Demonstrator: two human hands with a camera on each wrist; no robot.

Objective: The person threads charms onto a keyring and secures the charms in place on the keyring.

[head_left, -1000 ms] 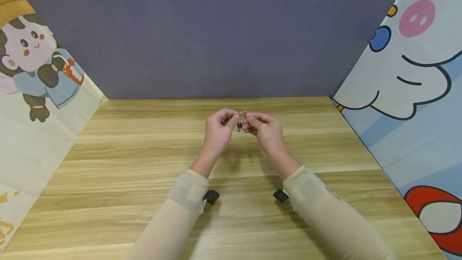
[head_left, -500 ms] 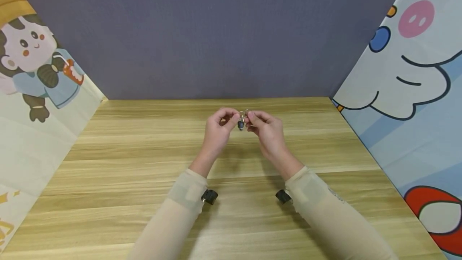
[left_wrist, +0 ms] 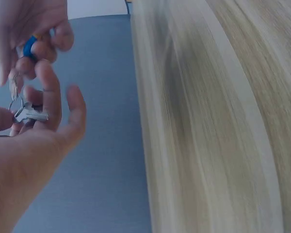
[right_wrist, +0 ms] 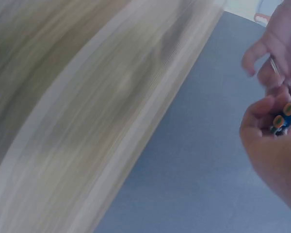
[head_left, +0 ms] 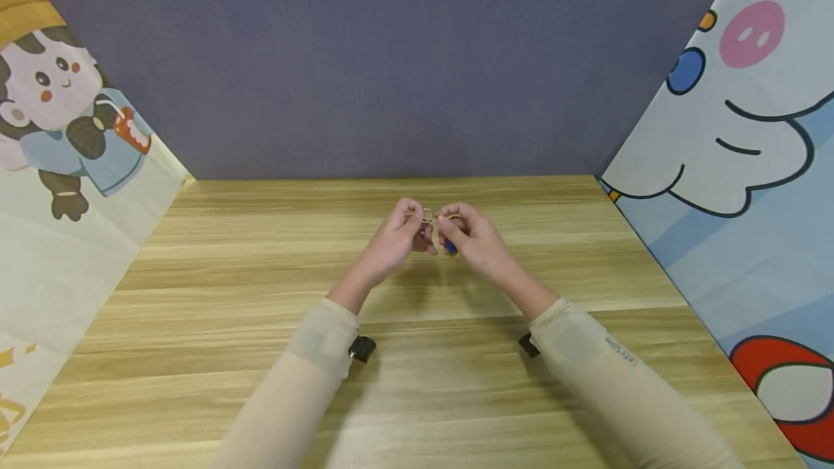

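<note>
The right hand (head_left: pixel 481 239) grips a partly hidden blue-and-orange charm (right_wrist: pixel 287 118); the left hand (head_left: pixel 393 235) pinches a key ring (left_wrist: pixel 22 108), its key (left_wrist: pixel 36 115) beside the pinch.

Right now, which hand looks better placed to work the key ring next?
Probably the left hand: its thumb is at the key ring, with a silver key close by. The right hand holds a blue-and-orange charm, so seems less free.
</note>
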